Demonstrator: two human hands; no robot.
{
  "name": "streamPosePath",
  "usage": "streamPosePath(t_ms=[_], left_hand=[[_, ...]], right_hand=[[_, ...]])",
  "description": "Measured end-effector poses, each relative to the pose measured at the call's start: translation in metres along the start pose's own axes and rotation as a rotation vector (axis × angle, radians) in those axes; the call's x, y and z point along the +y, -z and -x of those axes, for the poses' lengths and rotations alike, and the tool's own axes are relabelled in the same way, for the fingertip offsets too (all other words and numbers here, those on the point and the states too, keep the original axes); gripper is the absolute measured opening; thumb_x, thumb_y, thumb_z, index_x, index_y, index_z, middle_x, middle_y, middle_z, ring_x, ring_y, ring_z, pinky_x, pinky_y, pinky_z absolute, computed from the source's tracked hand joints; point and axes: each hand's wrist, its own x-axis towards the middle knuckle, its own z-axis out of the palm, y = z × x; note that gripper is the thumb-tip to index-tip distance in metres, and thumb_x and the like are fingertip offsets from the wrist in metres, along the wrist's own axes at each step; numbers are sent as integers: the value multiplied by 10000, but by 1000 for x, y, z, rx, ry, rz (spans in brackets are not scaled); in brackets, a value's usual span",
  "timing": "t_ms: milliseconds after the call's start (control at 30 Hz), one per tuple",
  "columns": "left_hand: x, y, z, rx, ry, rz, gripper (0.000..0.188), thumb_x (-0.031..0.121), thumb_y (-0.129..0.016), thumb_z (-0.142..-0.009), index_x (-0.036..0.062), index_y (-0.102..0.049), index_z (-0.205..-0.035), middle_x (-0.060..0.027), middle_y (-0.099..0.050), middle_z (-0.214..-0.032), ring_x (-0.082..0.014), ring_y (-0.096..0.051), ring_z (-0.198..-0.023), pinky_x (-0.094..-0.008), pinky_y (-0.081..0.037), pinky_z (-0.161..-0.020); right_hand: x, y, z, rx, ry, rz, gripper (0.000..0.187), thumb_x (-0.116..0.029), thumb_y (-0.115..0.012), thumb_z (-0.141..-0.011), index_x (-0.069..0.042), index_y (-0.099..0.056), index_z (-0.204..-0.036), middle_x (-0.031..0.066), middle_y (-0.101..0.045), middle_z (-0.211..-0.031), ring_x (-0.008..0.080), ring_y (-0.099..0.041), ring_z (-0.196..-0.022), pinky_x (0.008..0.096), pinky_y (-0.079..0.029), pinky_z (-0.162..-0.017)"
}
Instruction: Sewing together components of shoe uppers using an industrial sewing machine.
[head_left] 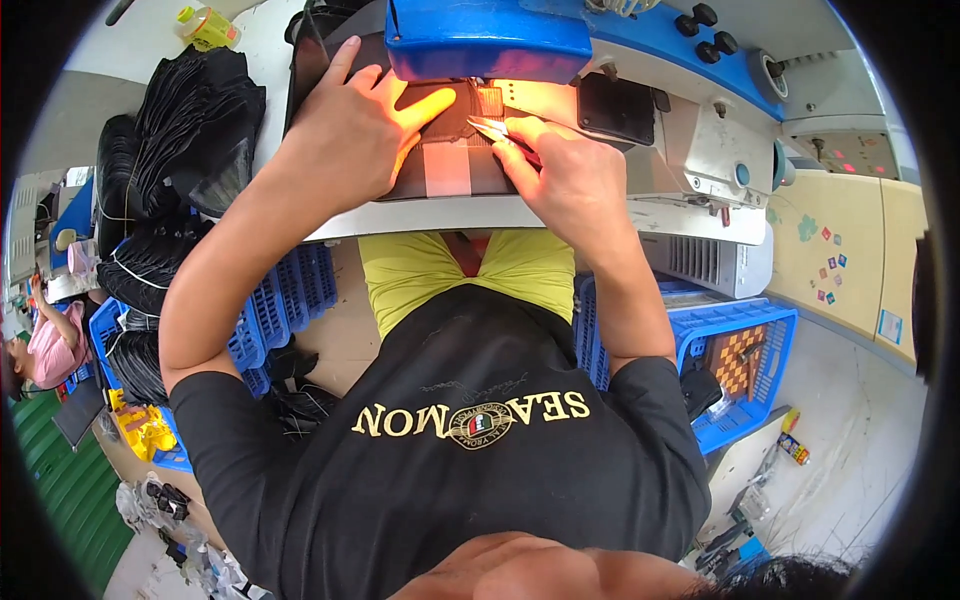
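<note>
Across the white table point(400, 216), dark fabric point(452, 126) lies under the left hand point(350, 132).

The machine cover point(490, 45) is showing blue at the far side, while orange light is warming the dark fabric piece point(492, 181) and its pale pinkish strip point(447, 170). The desk point(480, 211) is gleaming white. At left, fabric stacks point(200, 115) are looming black; at right, a blue crate point(740, 316) is framing a brown-and-orange chequered board point(735, 357). Near, lime-yellow trousers point(412, 272) are contrasting with a black shirt point(450, 350) bearing gold lettering
</note>
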Motion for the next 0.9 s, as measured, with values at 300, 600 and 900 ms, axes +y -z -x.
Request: streamPosePath(t_ms=[300,600,900], left_hand=[[-21,-15,-1,155,-77,-10,400,332,-619,-881,136,-678,-1224,-64,-612,-979,-247,-570,-901,-503,-328,-1114],[-39,-16,-8,152,-91,-3,352,412,-614,-899,156,-702,-1124,-40,-593,-1004,-219,-555,-910,-357,-443,-823],[-44,-12,-14,15,-49,-28,363,455,-565,-940,122,-686,-1020,-63,-609,-1020,-239,-601,-922,-378,-495,-801]], right_hand=[[1,-1,-2,7,-19,-33,181,-309,-702,-847,-150,-698,-934,52,-653,-684,258,-647,-608,377,-500,-525],[1,-1,-2,-2,-19,-29,185,-307,-706,-844,-147,-701,-936,47,-664,-694,253,-651,-615,376,-503,-527],[-1,0,-1,-14,-36,-34,191,-311,-702,-849,-146,-702,-945,49,-669,-711,256,-650,-615,374,-503,-530]])
